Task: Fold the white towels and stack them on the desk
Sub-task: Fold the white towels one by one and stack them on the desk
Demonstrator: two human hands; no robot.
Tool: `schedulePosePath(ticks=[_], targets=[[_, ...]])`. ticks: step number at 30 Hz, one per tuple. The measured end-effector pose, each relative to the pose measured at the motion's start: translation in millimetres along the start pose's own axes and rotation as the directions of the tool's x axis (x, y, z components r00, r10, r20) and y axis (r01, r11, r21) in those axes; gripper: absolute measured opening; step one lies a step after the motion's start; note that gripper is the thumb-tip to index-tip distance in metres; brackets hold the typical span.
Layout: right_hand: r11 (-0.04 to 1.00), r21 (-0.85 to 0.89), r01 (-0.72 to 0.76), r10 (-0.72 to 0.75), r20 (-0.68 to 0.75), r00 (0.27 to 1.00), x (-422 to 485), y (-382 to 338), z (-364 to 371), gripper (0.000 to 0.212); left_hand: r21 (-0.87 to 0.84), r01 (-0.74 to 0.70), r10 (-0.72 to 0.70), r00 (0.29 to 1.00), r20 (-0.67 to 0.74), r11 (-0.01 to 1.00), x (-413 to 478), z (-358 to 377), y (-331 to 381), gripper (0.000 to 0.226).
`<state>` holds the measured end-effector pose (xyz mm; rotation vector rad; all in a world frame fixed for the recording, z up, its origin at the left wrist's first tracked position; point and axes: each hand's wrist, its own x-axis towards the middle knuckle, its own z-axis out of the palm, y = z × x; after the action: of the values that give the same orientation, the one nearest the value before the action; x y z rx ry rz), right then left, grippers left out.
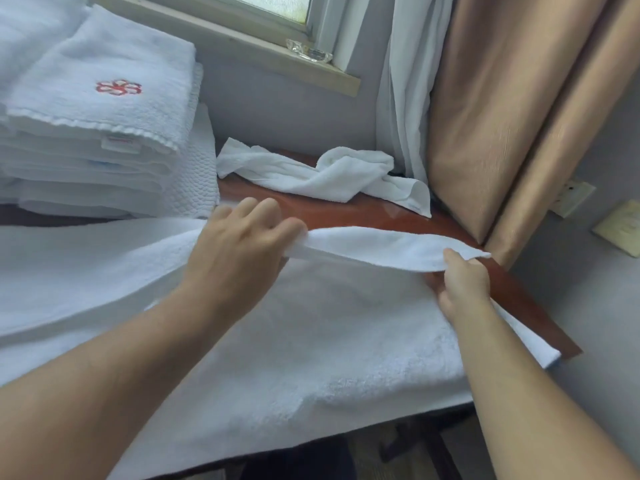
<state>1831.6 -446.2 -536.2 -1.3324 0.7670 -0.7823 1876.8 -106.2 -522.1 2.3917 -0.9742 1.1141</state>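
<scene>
A large white towel (311,341) lies spread over the reddish-brown desk (519,299) and hangs off its near edge. My left hand (239,247) grips the towel's far edge near the middle and lifts it. My right hand (464,285) pinches the same edge at the right corner, so the edge hangs raised between both hands. A stack of folded white towels (104,126) with a red emblem on top stands at the back left of the desk. A crumpled small white towel (322,178) lies at the back of the desk.
Behind the desk is a wall with a windowsill (242,46) holding a small glass dish (308,51). A white sheer curtain (408,81) and a tan curtain (512,109) hang at the right. Wall plates (616,230) sit at the far right.
</scene>
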Motion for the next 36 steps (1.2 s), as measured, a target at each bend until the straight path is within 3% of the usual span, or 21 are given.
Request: schedulePosePath(ticks=[2,4,6,9,12,14,16,17,21,25,27,29,30,32,34,36], targets=[[0.979,-0.156,0.13,-0.152,-0.14,0.978,-4.4,2.3,-0.1,0.012,-0.034,-0.172,0.173,0.984,0.035,0.984,-12.2,-3.1,-4.6,0.025],[0.924,-0.316,0.215,-0.289,-0.209,0.934,-9.5,2.2,2.1,0.014,-0.04,-0.221,0.224,0.97,0.091,0.974,-25.3,-3.6,-6.1,0.03],[0.877,-0.382,0.292,-0.393,-0.22,0.893,-14.9,0.6,2.1,0.014,-0.084,-0.251,0.258,0.962,0.088,0.964,-30.5,-4.8,-7.4,0.019],[0.848,-0.407,0.34,-0.476,-0.301,0.826,-22.6,-3.2,-2.7,0.036,-0.17,-0.306,0.324,0.942,0.09,0.937,-30.5,-4.5,-6.3,0.015],[0.85,-0.425,0.313,-0.456,-0.294,0.84,-27.8,-0.4,-9.9,0.028,-0.212,-0.19,0.232,0.954,0.193,0.959,-31.0,-0.5,-7.5,0.024],[0.839,-0.479,0.258,-0.416,-0.259,0.872,-28.3,1.3,-12.3,0.044,-0.229,-0.138,0.194,0.951,0.241,0.964,-29.6,0.6,-8.2,0.022],[0.835,-0.506,0.217,-0.372,-0.23,0.899,-26.4,1.2,-12.5,0.067,-0.258,-0.184,0.244,0.943,0.226,0.948,-28.5,0.3,-8.4,0.009],[0.836,-0.508,0.207,-0.357,-0.218,0.908,-26.1,1.2,-12.0,0.071,-0.282,-0.215,0.279,0.937,0.211,0.935,-27.7,-0.5,-8.5,0.014],[0.847,-0.498,0.185,-0.344,-0.248,0.906,-27.2,1.1,-11.4,0.075,-0.346,-0.33,0.402,0.901,0.16,0.878,-27.8,-2.8,-6.4,0.026],[0.847,-0.51,0.147,-0.34,-0.308,0.889,-32.7,-3.7,-8.7,0.076,-0.361,-0.334,0.409,0.899,0.155,0.871,-27.2,-3.5,-7.1,0.029],[0.713,-0.665,0.222,-0.537,-0.315,0.782,-41.8,-9.5,-5.9,0.07,-0.356,-0.327,0.407,0.896,0.179,0.875,-26.8,-2.7,-7.4,0.031],[0.422,-0.813,0.402,-0.731,-0.042,0.682,-50.5,-16.3,1.9,0.057,-0.356,-0.322,0.406,0.894,0.191,0.877,-27.0,-2.3,-7.4,0.032],[0.316,-0.823,0.471,-0.697,0.135,0.704,-55.1,-18.1,9.7,0.051,-0.359,-0.314,0.402,0.892,0.205,0.879,-26.7,-2.7,-7.1,0.032],[0.252,-0.83,0.498,-0.383,0.388,0.839,-65.2,-16.6,28.4,0.053,-0.332,-0.304,0.388,0.895,0.222,0.893,-26.2,-3.6,-7.2,0.033],[0.15,-0.887,0.437,-0.014,0.44,0.898,-70.5,-3.7,40.0,0.071,-0.294,-0.291,0.362,0.905,0.222,0.91,-26.1,-4.7,-5.6,0.024],[0.036,-0.893,0.449,0.092,0.45,0.888,-75.7,14.0,42.3,0.081,-0.178,-0.217,0.258,0.931,0.26,0.96,-28.8,-7.7,-5.3,0.02]])
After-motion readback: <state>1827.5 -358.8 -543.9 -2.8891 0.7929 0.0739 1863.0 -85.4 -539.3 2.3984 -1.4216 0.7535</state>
